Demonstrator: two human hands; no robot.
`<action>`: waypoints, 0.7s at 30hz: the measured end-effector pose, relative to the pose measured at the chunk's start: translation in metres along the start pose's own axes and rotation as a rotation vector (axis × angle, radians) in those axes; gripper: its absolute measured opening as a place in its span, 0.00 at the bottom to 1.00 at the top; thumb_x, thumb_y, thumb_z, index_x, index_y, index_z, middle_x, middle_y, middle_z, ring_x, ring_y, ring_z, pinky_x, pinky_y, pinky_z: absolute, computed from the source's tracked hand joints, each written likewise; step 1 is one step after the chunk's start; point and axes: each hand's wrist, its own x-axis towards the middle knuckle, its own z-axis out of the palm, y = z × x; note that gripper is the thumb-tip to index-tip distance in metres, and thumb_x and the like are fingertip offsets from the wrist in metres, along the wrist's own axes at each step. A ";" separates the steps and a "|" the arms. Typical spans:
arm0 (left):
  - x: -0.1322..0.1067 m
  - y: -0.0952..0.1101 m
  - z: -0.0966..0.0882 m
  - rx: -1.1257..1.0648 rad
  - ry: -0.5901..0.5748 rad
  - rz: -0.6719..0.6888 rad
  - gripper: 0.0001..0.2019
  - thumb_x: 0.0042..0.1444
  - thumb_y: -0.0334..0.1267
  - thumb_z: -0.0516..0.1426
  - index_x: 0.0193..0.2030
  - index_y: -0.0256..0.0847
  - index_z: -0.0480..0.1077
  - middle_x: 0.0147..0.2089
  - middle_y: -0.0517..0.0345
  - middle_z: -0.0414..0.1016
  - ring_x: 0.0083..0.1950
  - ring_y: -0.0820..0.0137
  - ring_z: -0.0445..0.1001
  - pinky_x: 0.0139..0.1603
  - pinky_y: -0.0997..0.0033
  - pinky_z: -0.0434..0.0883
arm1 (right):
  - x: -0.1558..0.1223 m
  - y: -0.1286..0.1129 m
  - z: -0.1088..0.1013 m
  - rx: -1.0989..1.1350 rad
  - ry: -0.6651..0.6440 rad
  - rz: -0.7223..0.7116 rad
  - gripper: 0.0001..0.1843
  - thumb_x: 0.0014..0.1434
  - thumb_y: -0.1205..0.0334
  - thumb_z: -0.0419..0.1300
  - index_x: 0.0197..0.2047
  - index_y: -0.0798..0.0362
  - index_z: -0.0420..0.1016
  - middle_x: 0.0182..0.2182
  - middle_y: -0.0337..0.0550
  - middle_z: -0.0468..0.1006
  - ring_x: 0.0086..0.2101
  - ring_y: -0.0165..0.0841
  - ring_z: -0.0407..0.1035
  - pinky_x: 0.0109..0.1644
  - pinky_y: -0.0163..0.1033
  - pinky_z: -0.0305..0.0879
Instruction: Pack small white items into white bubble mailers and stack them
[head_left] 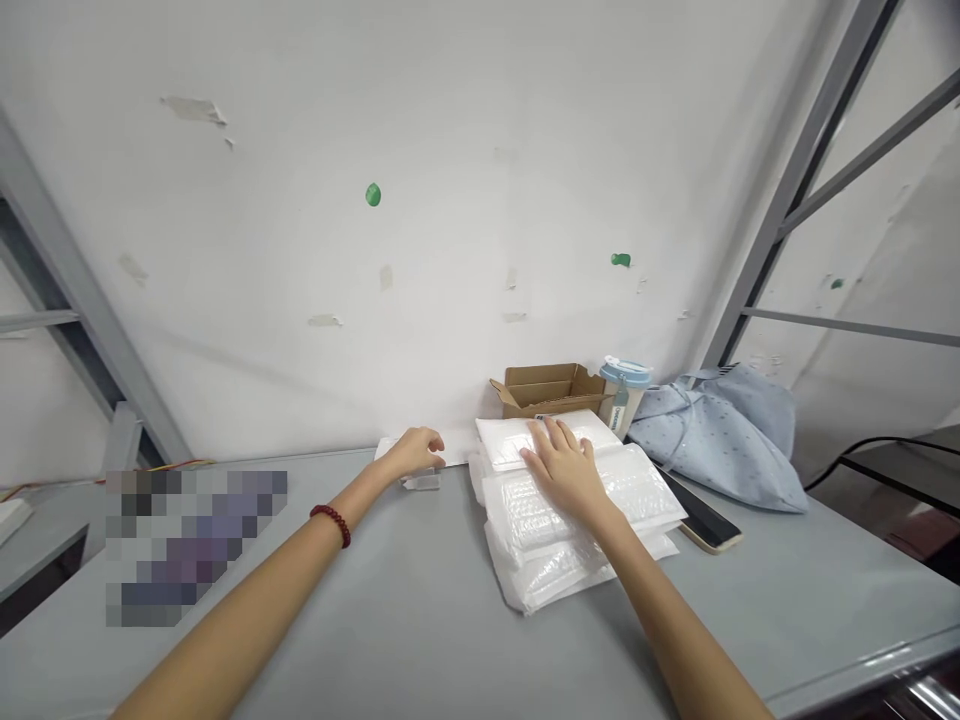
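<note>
My right hand (566, 468) lies with spread fingers on a stack of white bubble mailers (645, 485), touching the top one. The mailers overlap unevenly. Toward the back edge of the table, my left hand (411, 452) hovers over or rests beside some small white and clear pieces (424, 482). Its fingers are loosely curled, thumb and fingertips apart, and I see nothing between them. Part of the white pieces is hidden behind this hand. A dark red bead bracelet (331, 522) circles the left wrist.
Behind the mailers stands an open cardboard box (551, 385), with a lidded cup (624, 395) beside it. A light blue cloth bag (720, 435) and a dark flat object (701, 515) lie at the right. A blurred-out item (195, 550) is on the grey table (375, 620) at left.
</note>
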 end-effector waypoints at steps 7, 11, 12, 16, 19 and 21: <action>0.006 -0.002 0.014 0.220 -0.058 0.041 0.05 0.41 0.30 0.57 0.28 0.37 0.72 0.35 0.50 0.76 0.34 0.67 0.73 0.31 0.73 0.66 | 0.002 -0.001 0.001 -0.022 -0.051 0.015 0.27 0.66 0.49 0.35 0.65 0.48 0.43 0.64 0.47 0.45 0.62 0.40 0.37 0.59 0.58 0.45; 0.006 0.003 0.015 0.265 -0.017 0.073 0.04 0.39 0.27 0.55 0.21 0.39 0.70 0.27 0.54 0.74 0.26 0.70 0.70 0.25 0.74 0.61 | -0.001 -0.001 0.001 0.017 0.026 -0.017 0.26 0.66 0.50 0.37 0.64 0.51 0.48 0.63 0.52 0.47 0.62 0.44 0.39 0.58 0.60 0.47; 0.006 0.004 0.013 0.272 0.009 0.088 0.05 0.39 0.28 0.55 0.21 0.40 0.69 0.27 0.54 0.74 0.26 0.69 0.70 0.25 0.74 0.61 | -0.001 -0.001 0.000 0.035 0.051 -0.029 0.26 0.66 0.50 0.38 0.63 0.52 0.50 0.63 0.53 0.48 0.62 0.45 0.40 0.57 0.61 0.47; 0.007 0.008 -0.003 0.307 0.178 0.152 0.06 0.46 0.30 0.52 0.24 0.41 0.69 0.31 0.52 0.74 0.35 0.65 0.70 0.31 0.71 0.62 | -0.002 0.001 0.000 0.100 0.132 -0.061 0.22 0.65 0.53 0.43 0.59 0.54 0.57 0.61 0.56 0.54 0.61 0.45 0.45 0.57 0.61 0.49; 0.006 0.014 -0.023 0.330 0.328 0.173 0.07 0.49 0.30 0.50 0.26 0.40 0.69 0.33 0.50 0.73 0.41 0.61 0.68 0.37 0.68 0.63 | -0.001 0.006 0.002 0.144 0.204 -0.082 0.19 0.64 0.56 0.47 0.55 0.55 0.61 0.59 0.58 0.57 0.59 0.46 0.49 0.56 0.59 0.53; -0.001 0.019 -0.036 0.332 0.421 0.181 0.07 0.51 0.30 0.50 0.28 0.40 0.68 0.34 0.50 0.73 0.42 0.61 0.67 0.40 0.66 0.63 | 0.000 0.008 0.003 0.175 0.275 -0.114 0.18 0.64 0.57 0.48 0.54 0.56 0.62 0.57 0.59 0.60 0.58 0.47 0.51 0.54 0.59 0.56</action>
